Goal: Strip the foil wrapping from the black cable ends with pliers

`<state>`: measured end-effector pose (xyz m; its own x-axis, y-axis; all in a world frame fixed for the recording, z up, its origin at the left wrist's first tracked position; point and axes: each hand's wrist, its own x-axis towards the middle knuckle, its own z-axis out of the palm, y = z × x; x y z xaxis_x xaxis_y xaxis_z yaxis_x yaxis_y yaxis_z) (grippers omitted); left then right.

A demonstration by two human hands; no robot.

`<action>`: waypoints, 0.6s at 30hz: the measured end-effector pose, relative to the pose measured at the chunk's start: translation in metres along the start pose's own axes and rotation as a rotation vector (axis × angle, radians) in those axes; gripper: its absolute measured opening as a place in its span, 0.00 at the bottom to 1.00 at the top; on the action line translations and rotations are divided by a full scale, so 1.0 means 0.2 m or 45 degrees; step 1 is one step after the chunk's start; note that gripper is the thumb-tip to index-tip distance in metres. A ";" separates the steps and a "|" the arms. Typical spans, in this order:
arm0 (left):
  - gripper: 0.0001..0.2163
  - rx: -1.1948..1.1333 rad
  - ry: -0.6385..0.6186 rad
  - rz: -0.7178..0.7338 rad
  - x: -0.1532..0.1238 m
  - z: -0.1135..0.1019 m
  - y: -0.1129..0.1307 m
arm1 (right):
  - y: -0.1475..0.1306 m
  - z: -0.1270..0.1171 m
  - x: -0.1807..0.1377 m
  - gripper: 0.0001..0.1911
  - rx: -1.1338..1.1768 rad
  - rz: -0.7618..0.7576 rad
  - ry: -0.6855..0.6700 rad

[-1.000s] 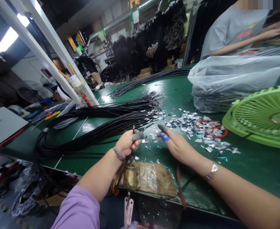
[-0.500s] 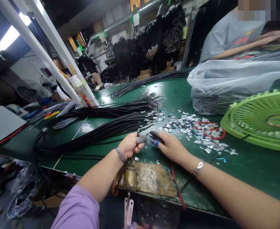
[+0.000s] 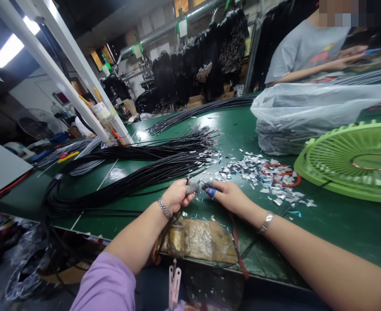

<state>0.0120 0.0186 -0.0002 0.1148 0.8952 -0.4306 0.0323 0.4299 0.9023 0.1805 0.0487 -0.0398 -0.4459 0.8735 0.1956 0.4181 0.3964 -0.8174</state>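
Note:
My left hand (image 3: 179, 195) is closed, its thumb in a grey finger cover, around a black cable (image 3: 187, 181) whose short dark piece shows above the fist. Just to the right, my right hand (image 3: 227, 195) has its fingers pinched together, with dark fingertip covers and a blue wrap on one finger. What lies between those fingertips is too small to make out. Behind both hands lies a thick bundle of black cables (image 3: 151, 175), its stripped ends pointing right. A heap of silvery foil scraps (image 3: 248, 168) is spread beyond my right hand.
A green fan (image 3: 349, 162) and a clear plastic bag (image 3: 316, 103) stand at right. A red ring (image 3: 299, 179) lies among the scraps. A taped cardboard piece (image 3: 209, 242) is at the table's front edge. White posts (image 3: 76, 73) rise at left. A co-worker (image 3: 303, 52) sits across.
My right hand's fingers have drawn together and dipped slightly near my left hand, which keeps its grip. The whole view has shifted a little. Across the table, the co-worker's hands have moved.

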 end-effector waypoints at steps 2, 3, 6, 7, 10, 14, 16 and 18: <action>0.11 0.008 0.050 0.041 0.01 -0.01 -0.01 | 0.00 -0.01 0.00 0.10 0.051 -0.027 0.050; 0.11 0.018 0.065 0.066 0.01 -0.01 -0.02 | 0.00 -0.02 0.00 0.10 0.040 -0.051 0.083; 0.09 0.070 0.067 0.133 0.01 -0.02 -0.03 | 0.00 -0.03 -0.01 0.09 -0.100 -0.135 0.134; 0.08 0.090 0.065 0.149 0.01 -0.02 -0.03 | 0.00 -0.03 -0.02 0.09 -0.154 -0.160 0.133; 0.07 0.151 0.068 0.179 0.00 -0.01 -0.03 | -0.01 -0.02 -0.03 0.08 -0.282 -0.220 0.126; 0.07 0.223 0.056 0.216 -0.02 0.01 -0.02 | -0.01 -0.01 -0.04 0.07 -0.362 -0.274 0.144; 0.09 0.245 0.058 0.238 -0.03 0.02 -0.02 | -0.01 -0.01 -0.04 0.07 -0.392 -0.291 0.158; 0.10 0.261 0.065 0.257 -0.03 0.02 -0.02 | -0.01 -0.01 -0.04 0.07 -0.427 -0.304 0.161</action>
<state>0.0154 0.0113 -0.0004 0.0895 0.9672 -0.2376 0.2142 0.2143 0.9530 0.1847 0.0417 -0.0382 -0.4697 0.7656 0.4395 0.5585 0.6433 -0.5237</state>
